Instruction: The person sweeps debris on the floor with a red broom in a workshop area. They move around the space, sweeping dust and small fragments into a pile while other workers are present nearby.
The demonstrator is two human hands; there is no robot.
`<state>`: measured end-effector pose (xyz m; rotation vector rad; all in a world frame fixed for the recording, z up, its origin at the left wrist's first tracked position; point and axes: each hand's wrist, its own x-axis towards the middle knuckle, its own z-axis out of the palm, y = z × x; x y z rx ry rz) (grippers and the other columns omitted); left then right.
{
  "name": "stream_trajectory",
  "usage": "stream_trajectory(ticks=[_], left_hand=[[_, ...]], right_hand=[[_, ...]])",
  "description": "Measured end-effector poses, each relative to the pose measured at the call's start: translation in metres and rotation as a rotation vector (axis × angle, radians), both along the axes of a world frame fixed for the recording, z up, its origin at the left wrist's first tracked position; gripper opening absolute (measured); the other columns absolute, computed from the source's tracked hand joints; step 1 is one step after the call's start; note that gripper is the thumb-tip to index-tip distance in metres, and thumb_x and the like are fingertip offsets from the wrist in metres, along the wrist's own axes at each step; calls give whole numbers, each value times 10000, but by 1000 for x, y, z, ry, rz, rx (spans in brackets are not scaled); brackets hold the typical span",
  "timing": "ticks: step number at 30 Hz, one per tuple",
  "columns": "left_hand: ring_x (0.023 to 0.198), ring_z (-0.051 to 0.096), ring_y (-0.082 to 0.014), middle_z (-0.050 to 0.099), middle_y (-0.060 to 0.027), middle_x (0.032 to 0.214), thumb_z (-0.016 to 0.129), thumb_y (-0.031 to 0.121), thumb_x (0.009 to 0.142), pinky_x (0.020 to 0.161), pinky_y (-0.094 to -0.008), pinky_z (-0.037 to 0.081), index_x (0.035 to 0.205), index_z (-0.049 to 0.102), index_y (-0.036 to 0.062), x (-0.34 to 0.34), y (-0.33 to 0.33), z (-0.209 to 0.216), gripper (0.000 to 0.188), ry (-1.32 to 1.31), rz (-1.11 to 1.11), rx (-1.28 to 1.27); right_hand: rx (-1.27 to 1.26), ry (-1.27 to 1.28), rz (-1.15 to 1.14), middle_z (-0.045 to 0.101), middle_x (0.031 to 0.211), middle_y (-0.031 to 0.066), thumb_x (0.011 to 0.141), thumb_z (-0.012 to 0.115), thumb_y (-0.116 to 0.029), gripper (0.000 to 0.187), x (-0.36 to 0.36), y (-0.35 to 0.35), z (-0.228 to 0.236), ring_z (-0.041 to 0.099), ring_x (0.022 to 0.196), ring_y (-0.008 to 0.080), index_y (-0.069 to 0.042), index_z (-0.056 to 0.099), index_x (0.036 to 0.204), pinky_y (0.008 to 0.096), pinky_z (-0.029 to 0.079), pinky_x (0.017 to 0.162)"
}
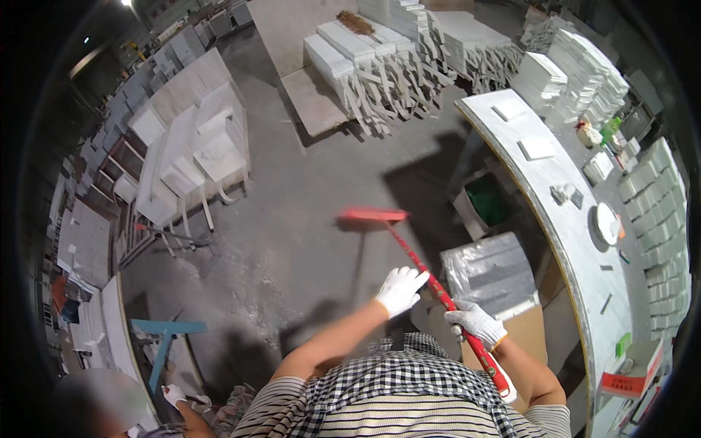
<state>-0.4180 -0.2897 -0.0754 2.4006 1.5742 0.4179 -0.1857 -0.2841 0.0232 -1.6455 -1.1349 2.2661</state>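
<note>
I hold a long red-handled floor tool with a wide flat red head [376,214], slanting from near my right side out over the grey floor. My left hand [400,290], in a white glove, is at the middle of the red handle [442,295], its fingertips against the shaft. Lower down, my white-gloved right hand [473,323] is wrapped round the same handle. The handle's end [501,385] lies beside my right forearm. Whether the head has bristles or a blade cannot be made out; it is slightly blurred.
A long white-topped table [537,175] curves along my right, near a grey plastic-wrapped bundle [489,266] and a bin with green inside [485,201]. Stacked white slabs [350,47] stand ahead, more [197,146] at left. At lower left a co-worker's gloved hand [174,395] is by a teal T-shaped tool [164,339].
</note>
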Motion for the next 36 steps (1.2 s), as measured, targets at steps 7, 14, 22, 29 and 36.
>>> stream_trajectory(ticks=[7, 14, 22, 29, 36], left_hand=[[1074, 598, -346, 670, -158, 1095, 617, 300, 844, 940, -467, 453, 1248, 583, 108, -122, 22, -16, 449, -33, 284, -451], [1260, 477, -349, 492, -154, 1365, 749, 323, 736, 1042, -474, 401, 1408, 457, 112, -136, 187, 52, 763, -246, 6, -88], [1226, 531, -348, 550, -144, 1298, 805, 208, 732, 1005, -420, 475, 1197, 612, 83, -183, 361, 49, 519, -703, -125, 72], [1223, 560, -317, 573, -167, 1311, 800, 78, 749, 1012, -367, 481, 1142, 638, 89, -214, 489, 8, 425, -839, -57, -25], [1172, 598, -296, 586, -169, 1303, 802, 51, 743, 968, -355, 508, 1133, 653, 73, -226, 664, -47, 418, -873, 50, -111]], right_hand=[[169, -23, -142, 530, 635, 13, 871, 586, -104, 98, -67, 152, -33, 507, 485, 108, -58, 507, 905, 270, 426, 435], [189, 65, -446, 517, 648, 10, 881, 565, -113, 83, -181, 319, -76, 500, 478, 131, -92, 490, 856, 275, 424, 433], [222, 70, -732, 536, 621, 47, 822, 579, -73, 97, -277, 470, -132, 528, 478, 146, -46, 485, 821, 295, 418, 420], [215, 75, -888, 532, 627, 63, 828, 584, -79, 119, -306, 601, -177, 523, 477, 184, -53, 476, 871, 327, 430, 429], [189, 183, -941, 528, 652, 72, 821, 590, -63, 159, -320, 775, -225, 532, 510, 193, -62, 475, 930, 331, 434, 450]])
